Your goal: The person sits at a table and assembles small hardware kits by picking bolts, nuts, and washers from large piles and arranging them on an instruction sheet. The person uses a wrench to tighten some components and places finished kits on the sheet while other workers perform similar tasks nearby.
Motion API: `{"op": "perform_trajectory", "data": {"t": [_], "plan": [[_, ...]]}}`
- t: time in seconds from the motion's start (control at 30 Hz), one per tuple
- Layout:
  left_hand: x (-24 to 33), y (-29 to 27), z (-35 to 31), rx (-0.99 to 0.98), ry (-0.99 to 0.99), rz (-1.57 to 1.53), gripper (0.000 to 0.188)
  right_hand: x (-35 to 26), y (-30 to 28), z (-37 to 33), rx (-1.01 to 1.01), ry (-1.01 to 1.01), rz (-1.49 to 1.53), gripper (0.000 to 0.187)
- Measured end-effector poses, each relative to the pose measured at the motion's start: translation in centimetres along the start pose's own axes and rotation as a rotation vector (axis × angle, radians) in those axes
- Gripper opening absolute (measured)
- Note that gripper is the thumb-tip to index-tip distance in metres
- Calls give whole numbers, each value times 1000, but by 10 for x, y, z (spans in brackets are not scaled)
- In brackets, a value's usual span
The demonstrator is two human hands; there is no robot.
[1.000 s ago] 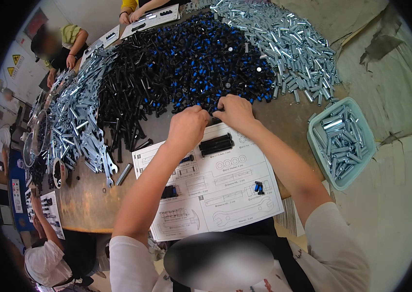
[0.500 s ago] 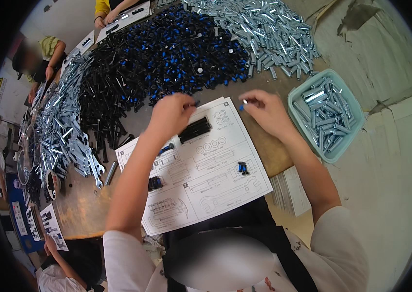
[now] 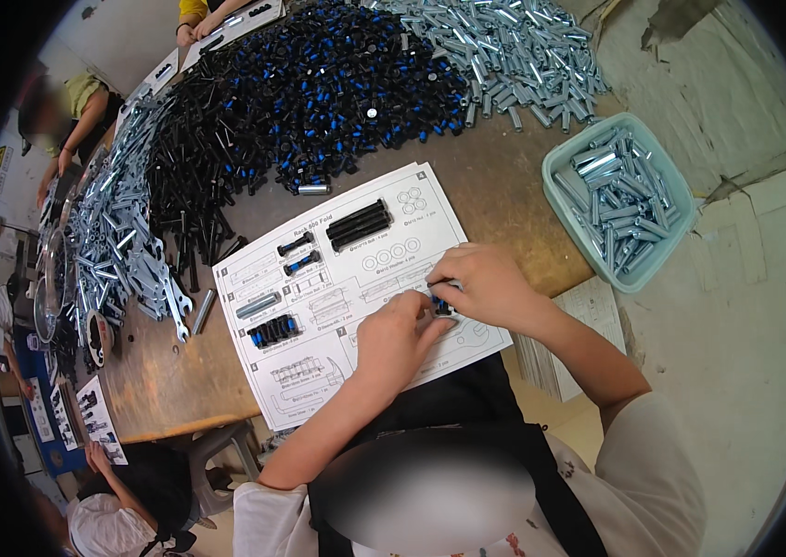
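My left hand (image 3: 395,336) and my right hand (image 3: 484,290) meet over the lower right of a printed parts sheet (image 3: 296,401). Their fingertips close around a small cluster of short black bolts with blue thread patches (image 3: 442,304), mostly hidden by the fingers. On the same sheet lie several long black bolts (image 3: 358,226) side by side, a black bolt (image 3: 296,244), a blue-patched bolt (image 3: 302,264), a grey metal sleeve (image 3: 258,305) and a row of short blue-patched bolts (image 3: 272,331).
Beyond the sheet spread heaps of blue-patched bolts (image 3: 347,88), long black bolts (image 3: 189,153), silver sleeves (image 3: 523,60) and flat wrenches (image 3: 147,269). A pale green bin (image 3: 551,190) of sleeves stands at right. Other people work along the table's far and left sides.
Both hands have come down from above the sheet to its lower right, bringing the fingers together at the short bolts. A metal sleeve now lies on the sheet's left; another lies by the bolt heap.
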State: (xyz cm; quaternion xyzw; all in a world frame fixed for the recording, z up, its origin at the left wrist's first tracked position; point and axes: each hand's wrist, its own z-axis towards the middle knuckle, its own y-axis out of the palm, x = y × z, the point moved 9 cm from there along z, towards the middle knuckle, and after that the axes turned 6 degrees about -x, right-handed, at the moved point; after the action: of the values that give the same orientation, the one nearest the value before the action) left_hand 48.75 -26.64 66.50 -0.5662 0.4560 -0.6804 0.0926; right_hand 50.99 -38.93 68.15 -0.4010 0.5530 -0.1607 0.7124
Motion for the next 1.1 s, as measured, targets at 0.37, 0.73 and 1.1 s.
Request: {"op": "perform_trajectory", "data": {"t": [0.37, 0.73, 1.1], "plan": [[5, 8, 11, -13, 146, -108, 63, 4, 3, -29, -215, 44, -83, 40], [10, 12, 9, 67, 174, -128, 64, 12, 2, -29, -194, -76, -7, 33], [8, -6, 9, 39, 125, -237, 74, 152, -165, 76, 295, 448, -504, 31]]}}
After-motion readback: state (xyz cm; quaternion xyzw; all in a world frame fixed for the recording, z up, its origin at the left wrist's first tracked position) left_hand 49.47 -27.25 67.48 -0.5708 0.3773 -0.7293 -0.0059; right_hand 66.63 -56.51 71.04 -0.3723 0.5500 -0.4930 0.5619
